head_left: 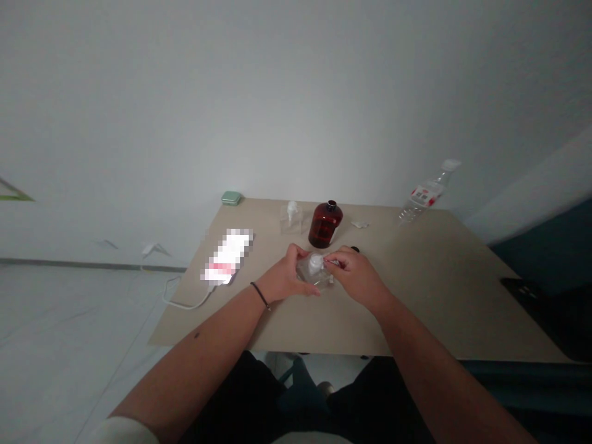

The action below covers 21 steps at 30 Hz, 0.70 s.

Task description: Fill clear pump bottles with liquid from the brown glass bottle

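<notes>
A clear bottle with a white pump top (316, 264) stands on the beige table (411, 296), between my hands. Around its left side, my left hand (287, 277) grips the body, thumb and fingers on either side. My right hand (354, 271) pinches the white top from the right, with the fingertips closed on it. Just behind them is a dark amber bottle (324, 226) with an uncovered neck. Another clear container with a white pump (291, 213) stands to its left. A small black object (354, 249) shows partly behind my right hand.
A lit phone (230, 254) with a white cable (187, 306) lies at the left. A green case (231, 198) sits in the back left corner. At the back right are a plastic bottle (423, 194) and a small clear packet (360, 224), near the wall.
</notes>
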Available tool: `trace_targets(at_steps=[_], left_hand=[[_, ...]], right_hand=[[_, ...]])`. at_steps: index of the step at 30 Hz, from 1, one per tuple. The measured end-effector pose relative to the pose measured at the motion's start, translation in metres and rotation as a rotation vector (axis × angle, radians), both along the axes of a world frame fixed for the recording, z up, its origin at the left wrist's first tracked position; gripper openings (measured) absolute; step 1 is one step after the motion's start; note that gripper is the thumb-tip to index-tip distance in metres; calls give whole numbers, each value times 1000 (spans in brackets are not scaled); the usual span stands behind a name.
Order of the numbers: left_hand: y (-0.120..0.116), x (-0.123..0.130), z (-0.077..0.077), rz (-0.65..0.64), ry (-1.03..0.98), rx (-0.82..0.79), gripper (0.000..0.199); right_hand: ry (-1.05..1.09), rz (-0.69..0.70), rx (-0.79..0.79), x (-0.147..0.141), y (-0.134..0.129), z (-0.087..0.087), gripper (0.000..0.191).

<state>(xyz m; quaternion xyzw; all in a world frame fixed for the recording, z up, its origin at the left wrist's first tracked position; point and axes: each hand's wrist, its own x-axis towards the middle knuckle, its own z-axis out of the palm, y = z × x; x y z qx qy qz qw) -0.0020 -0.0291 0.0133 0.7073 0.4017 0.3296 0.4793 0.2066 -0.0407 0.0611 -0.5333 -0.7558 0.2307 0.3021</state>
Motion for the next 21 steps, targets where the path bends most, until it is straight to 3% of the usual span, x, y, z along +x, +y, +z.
trace_targets(at_steps=[6, 11, 17, 21], left_hand=[[6, -1, 0, -68, -180, 7, 70], [10, -8, 2, -51, -137, 8, 68], [20, -11, -2, -168, -392, -136, 95], [27, -16, -6, -18, -350, -75, 77]], right_hand=[[178, 53, -36, 7, 14, -18, 18], [282, 144, -119, 10, 24, -24, 18], [239, 139, -246, 15, 26, -12, 18], [146, 88, -159, 14, 12, 0, 19]])
